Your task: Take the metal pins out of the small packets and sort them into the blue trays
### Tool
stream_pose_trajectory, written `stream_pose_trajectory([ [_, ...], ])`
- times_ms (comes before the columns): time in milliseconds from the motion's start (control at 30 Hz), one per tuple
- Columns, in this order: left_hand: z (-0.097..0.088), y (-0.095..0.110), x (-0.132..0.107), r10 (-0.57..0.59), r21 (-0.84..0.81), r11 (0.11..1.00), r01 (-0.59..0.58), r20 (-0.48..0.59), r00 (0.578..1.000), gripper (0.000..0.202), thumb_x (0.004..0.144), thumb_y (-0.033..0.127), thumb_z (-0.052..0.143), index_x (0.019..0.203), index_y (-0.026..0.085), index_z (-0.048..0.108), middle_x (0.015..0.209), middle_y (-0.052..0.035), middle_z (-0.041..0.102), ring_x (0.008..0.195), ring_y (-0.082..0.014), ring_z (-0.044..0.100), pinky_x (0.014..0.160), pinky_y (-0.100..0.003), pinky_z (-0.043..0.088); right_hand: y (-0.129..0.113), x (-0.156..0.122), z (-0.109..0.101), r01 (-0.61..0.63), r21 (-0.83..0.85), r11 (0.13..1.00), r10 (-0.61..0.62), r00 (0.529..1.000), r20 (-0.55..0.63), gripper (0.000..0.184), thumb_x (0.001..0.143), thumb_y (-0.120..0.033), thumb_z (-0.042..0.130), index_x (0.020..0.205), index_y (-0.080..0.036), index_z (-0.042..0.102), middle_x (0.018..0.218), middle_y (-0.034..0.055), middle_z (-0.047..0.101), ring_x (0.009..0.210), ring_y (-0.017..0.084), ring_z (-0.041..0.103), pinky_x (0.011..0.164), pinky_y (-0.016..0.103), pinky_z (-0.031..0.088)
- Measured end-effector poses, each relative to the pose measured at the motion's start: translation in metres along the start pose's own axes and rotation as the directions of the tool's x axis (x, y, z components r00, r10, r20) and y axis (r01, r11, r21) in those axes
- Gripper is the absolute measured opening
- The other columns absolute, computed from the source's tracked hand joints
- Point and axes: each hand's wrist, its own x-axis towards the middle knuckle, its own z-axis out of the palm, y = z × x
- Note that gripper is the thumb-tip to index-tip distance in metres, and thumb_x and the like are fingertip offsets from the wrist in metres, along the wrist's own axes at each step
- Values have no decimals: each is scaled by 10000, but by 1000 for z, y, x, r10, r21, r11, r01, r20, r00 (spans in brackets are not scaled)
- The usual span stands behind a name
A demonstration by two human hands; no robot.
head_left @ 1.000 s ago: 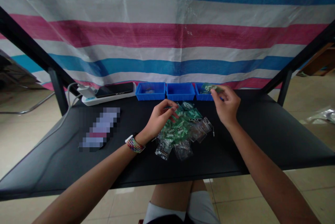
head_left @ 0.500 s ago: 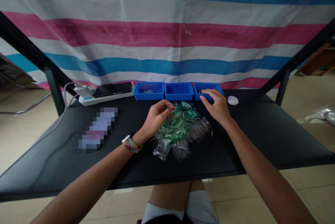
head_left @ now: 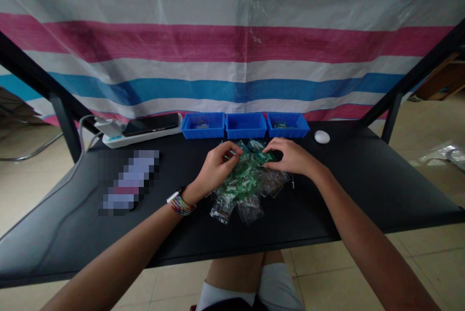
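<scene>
A pile of small clear and green-tinted plastic bags (head_left: 241,180) with little parts inside lies in the middle of the black table. At its left upper side is my left hand (head_left: 218,165), closed, thumb and index finger drawn together; what they hold, if anything, is too small to name. My right hand (head_left: 290,157) is over the pile's right upper side, its thumb and index finger apart. Behind the pile stand three blue bins in a row. Clear packets lie in the left bin (head_left: 202,133), green ones in the right bin (head_left: 288,132); the middle bin (head_left: 245,132) is between them.
A white power strip (head_left: 119,141) with a plug and a dark phone (head_left: 150,124) on it lies at the back left. In front is a blurred-out flat object (head_left: 132,180). Right of the bins sits a white round object (head_left: 322,137). A striped sheet (head_left: 247,44) hangs behind.
My right hand has moved from above the right bin down and left to the pile. Green packets now show in that bin. My left hand stays nearly in place.
</scene>
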Motion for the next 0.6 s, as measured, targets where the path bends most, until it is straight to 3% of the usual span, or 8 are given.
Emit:
stream_pose_trajectory([
  [100, 0, 0, 1, -8, -3, 1000, 8, -2, 1000, 130, 893, 237, 638, 978, 177, 716, 923, -58, 736, 799, -182, 689, 656, -254, 518, -2, 0, -1, 26, -20, 999, -26, 1000, -3, 299, 813, -310, 881, 1101, -264, 817, 1103, 72, 765, 1047, 271, 705, 961, 431, 542],
  [233, 0, 0, 1, -17, -4, 1000, 17, -5, 1000, 134, 884, 230, 637, 980, 175, 712, 900, -50, 728, 780, -179, 684, 641, -251, 516, -6, 2, -2, 73, 2, 997, -72, 996, -60, 192, 883, -195, 737, 1034, -261, 836, 1037, 59, 794, 982, 246, 722, 947, 420, 544],
  [433, -1, 0, 1, -6, -2, 1000, 6, -5, 1000, 138, 903, 242, 634, 993, 166, 705, 927, -59, 732, 804, -180, 684, 662, -254, 504, -6, 2, -6, -16, -7, 1000, 13, 965, -260, 211, 992, -253, 623, 1029, -244, 830, 1030, 71, 813, 961, 256, 751, 913, 411, 567],
  [533, -1, 1, 0, -2, 4, 1000, 2, -3, 1000, 132, 920, 268, 644, 989, 171, 703, 960, -63, 739, 816, -185, 684, 690, -268, 514, -5, 5, -5, -66, 136, 989, 111, 928, -355, 182, 979, -316, 661, 940, -226, 815, 941, 60, 801, 864, 243, 742, 834, 388, 589],
  [600, 0, 2, 0, 6, 5, 1000, -6, 2, 1000, 139, 943, 297, 647, 985, 175, 699, 978, -65, 742, 827, -188, 684, 710, -276, 520, -7, 7, -1, -84, 373, 924, 226, 907, -355, 227, 953, -411, 707, 874, -218, 796, 839, 40, 770, 769, 224, 715, 733, 366, 608],
])
